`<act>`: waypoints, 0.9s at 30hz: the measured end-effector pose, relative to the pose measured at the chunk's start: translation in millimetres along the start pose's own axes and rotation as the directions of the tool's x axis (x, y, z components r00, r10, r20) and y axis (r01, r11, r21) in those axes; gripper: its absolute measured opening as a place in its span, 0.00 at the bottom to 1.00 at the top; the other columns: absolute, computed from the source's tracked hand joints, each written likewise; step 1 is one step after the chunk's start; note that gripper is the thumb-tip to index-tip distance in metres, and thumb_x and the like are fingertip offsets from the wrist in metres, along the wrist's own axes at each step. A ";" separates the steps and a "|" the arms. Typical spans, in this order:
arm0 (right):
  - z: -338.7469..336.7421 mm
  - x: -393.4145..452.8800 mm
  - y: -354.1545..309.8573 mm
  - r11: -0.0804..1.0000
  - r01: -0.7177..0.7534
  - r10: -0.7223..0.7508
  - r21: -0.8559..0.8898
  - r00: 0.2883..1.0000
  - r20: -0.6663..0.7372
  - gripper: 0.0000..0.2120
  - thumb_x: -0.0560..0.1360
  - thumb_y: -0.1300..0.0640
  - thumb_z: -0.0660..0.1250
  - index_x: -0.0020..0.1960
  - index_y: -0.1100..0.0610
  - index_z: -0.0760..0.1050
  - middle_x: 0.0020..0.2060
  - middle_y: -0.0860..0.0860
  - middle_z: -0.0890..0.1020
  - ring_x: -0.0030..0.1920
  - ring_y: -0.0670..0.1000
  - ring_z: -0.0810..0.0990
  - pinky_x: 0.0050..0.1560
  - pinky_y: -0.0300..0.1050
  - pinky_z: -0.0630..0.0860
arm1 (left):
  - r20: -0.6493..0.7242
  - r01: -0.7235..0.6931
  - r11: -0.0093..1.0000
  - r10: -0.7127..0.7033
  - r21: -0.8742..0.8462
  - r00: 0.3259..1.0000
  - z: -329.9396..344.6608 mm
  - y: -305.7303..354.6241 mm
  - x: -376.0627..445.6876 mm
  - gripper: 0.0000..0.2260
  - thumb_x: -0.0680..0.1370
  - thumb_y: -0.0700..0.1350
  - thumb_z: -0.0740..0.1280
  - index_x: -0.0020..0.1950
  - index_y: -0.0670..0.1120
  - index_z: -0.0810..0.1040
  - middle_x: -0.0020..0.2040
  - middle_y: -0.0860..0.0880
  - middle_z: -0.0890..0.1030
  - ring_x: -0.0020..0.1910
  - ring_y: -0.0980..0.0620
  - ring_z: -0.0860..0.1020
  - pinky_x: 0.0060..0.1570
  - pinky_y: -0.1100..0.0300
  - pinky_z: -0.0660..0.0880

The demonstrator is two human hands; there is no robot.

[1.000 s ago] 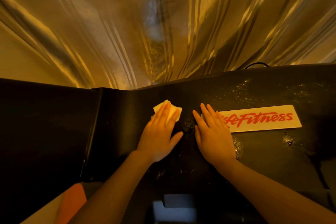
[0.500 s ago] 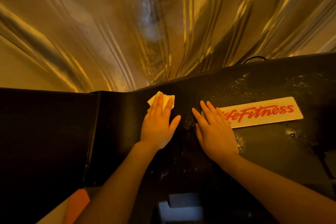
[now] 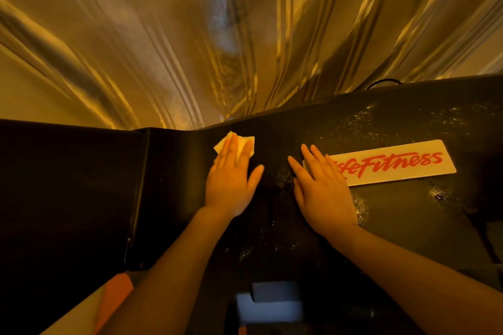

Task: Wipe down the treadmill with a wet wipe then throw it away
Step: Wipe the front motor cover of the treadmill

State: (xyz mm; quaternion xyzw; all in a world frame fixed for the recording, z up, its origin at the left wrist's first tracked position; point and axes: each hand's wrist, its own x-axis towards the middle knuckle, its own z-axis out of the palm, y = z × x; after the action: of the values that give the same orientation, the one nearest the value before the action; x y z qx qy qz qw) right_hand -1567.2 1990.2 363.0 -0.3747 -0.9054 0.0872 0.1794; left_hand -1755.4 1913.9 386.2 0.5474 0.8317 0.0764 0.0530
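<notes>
— Biggest first?
— Striped curtain (image 3: 190, 35), hanging in long folds across the whole upper view, lit amber.

— Below that?
— Black treadmill (image 3: 394, 122) housing, wide and dark, speckled with shiny droplets or dust on the right part. Separate dark panel (image 3: 68, 185) to the left, joined at a vertical seam.

— Any marking?
— White "LifeFitness" label (image 3: 402, 163) with red script, flat on the housing, right of centre; its left end covered by fingers.

— Hands?
— Right hand (image 3: 321, 187) laid flat on the housing, palm down, fingers straight and close together, tips over the label's left end, thumb out to the left. Holding nothing.
— Left hand (image 3: 231, 185) also flat, palm down, fingers straight and nearly together, thumb spread to the right, pressing down on the wet wipe (image 3: 249, 141).

— Where exactly is the wipe?
— Folded, pale, under the left fingertips near the housing's far edge, just right of the seam; corners showing beyond the fingertips on both sides.

— Smaller bits?
— Thin black cable (image 3: 383, 81) looping above the far edge at right. Blurred pale block (image 3: 269, 304) at bottom centre; cannot tell what. Orange patch (image 3: 114, 296) at lower left.
</notes>
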 end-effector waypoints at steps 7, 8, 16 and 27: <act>-1.5 0.1 -0.1 1.000 -0.007 0.007 0.007 1.000 0.018 0.23 0.79 0.52 0.64 0.73 0.54 0.69 0.73 0.59 0.67 0.75 0.58 0.63 0.73 0.54 0.59 | 0.044 0.092 0.996 -0.091 -0.023 0.995 -4.2 3.6 7.9 0.29 0.81 0.62 0.48 0.80 0.53 0.48 0.81 0.46 0.45 0.79 0.47 0.46 0.75 0.45 0.57; -1.8 0.1 -0.2 1.000 -0.008 0.008 0.011 1.000 0.019 0.23 0.79 0.52 0.63 0.73 0.54 0.69 0.73 0.59 0.67 0.75 0.58 0.63 0.73 0.54 0.58 | 0.037 0.090 0.995 -0.089 -0.031 0.995 -2.9 4.7 2.5 0.30 0.80 0.63 0.46 0.80 0.54 0.48 0.81 0.46 0.45 0.79 0.47 0.46 0.75 0.45 0.57; -2.6 -0.1 -0.5 1.000 -0.012 0.011 0.015 0.999 0.037 0.22 0.80 0.50 0.62 0.73 0.54 0.69 0.74 0.59 0.67 0.75 0.58 0.62 0.73 0.53 0.56 | -0.017 -0.027 1.000 0.027 0.005 0.999 12.1 1.0 -54.7 0.33 0.79 0.65 0.42 0.80 0.51 0.52 0.81 0.45 0.49 0.79 0.48 0.46 0.73 0.51 0.57; -3.9 -0.2 -1.3 0.999 -0.005 0.004 0.031 0.999 0.036 0.24 0.79 0.48 0.55 0.72 0.53 0.70 0.74 0.59 0.67 0.75 0.59 0.62 0.73 0.55 0.58 | 0.015 0.113 0.993 -0.113 0.017 0.993 -4.6 -11.8 7.4 0.33 0.77 0.66 0.41 0.80 0.53 0.49 0.81 0.45 0.47 0.79 0.46 0.48 0.74 0.44 0.58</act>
State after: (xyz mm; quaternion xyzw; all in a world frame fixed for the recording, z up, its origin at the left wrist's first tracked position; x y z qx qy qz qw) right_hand -1566.4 1989.3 366.9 -0.3723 -0.9062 0.1086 0.1686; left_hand -1769.7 1915.8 388.5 0.5004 0.8615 0.0624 0.0595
